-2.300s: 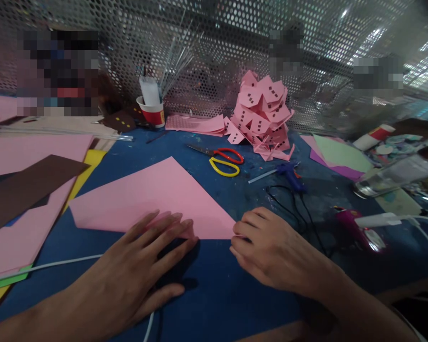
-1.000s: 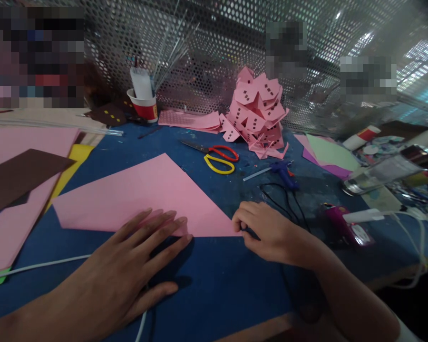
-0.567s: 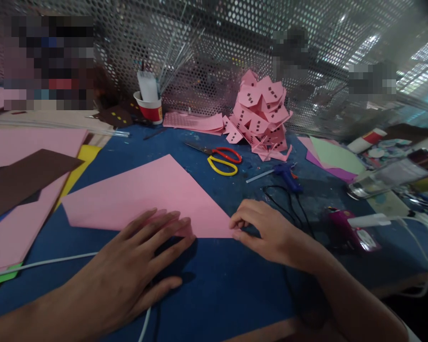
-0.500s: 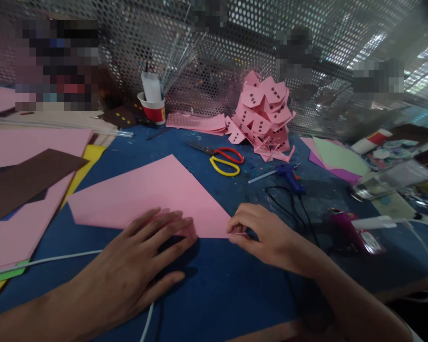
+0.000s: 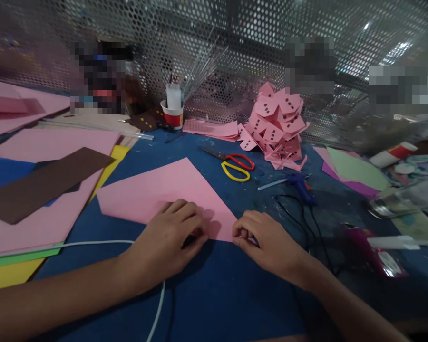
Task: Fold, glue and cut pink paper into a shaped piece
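A folded sheet of pink paper [image 5: 153, 187] lies on the blue tabletop in front of me, broad at the left and coming to a corner at the right. My left hand [image 5: 171, 237] rests over its near edge with curled fingers, thumb and fingertips closed together on that edge. At the paper's right corner, my right hand [image 5: 267, 242] pinches the tip between thumb and bent fingers. Beyond the paper lie scissors [image 5: 237, 166] with one red and one yellow handle.
A blue glue gun [image 5: 299, 187] with a black cord lies at right, near a magenta device [image 5: 374, 251]. A pink folded-paper model [image 5: 276, 123] and a paper cup [image 5: 172, 116] stand behind. Stacked coloured sheets [image 5: 32, 237] cover the left; a white cable [image 5: 96, 242] passes under my left arm.
My left hand has gone from spread flat on the paper to curled fingers at its near edge, closer to my right hand. The right hand keeps its pinch. The view has shifted left.
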The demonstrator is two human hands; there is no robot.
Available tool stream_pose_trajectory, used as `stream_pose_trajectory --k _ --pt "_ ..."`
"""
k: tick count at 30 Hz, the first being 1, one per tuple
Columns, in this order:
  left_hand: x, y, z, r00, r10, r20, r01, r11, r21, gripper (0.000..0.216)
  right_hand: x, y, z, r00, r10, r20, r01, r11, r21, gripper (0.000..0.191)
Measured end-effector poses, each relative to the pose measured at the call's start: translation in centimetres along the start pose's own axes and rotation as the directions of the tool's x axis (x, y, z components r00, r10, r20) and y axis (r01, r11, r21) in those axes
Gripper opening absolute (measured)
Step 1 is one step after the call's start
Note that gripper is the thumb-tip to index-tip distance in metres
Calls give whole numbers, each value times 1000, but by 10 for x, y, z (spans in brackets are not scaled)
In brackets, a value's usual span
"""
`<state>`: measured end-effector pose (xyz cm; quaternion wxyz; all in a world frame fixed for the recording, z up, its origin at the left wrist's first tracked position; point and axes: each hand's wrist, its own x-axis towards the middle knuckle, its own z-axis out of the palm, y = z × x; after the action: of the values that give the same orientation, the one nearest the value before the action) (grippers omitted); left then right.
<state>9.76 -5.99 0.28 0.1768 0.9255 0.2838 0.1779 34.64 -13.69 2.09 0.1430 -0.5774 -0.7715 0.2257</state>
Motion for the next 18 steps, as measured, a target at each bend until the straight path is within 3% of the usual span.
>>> stream_pose_trajectory --k 5,18 --pt "6 5 3 998 -46 -33 48 996 69 8 0 -2 1 1000 8 0 -8 1000 -25 8" --pt "2 3 0 998 -55 -30 56 998 40 9 1 -2 0 1000 7 7 -7 1000 -23 8"
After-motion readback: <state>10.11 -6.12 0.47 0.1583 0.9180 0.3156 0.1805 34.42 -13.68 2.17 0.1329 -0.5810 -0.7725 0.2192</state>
